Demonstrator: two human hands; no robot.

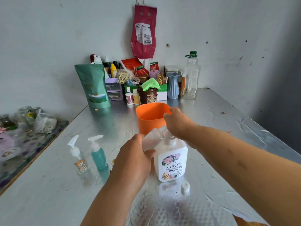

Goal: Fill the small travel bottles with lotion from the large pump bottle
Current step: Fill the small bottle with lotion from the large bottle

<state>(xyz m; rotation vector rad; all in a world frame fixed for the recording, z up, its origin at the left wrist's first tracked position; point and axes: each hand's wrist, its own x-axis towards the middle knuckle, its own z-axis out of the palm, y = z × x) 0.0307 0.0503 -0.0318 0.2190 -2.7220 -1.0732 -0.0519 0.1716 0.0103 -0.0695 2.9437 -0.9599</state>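
A large white pump bottle with a flower label stands upright on the foil-covered table. My left hand grips a small clear travel bottle, tilted with its open neck up against the pump's spout. My right hand lies over the pump head and hides it. A small white cap lies in front of the big bottle. To the left stand two more small pump bottles: a clear one with a cartoon sticker and a teal one.
An orange tub stands just behind the big bottle. At the back wall are a green pouch, a brown jar, a blue vase, a tall clear bottle and other clutter. A lower side table with jars sits left.
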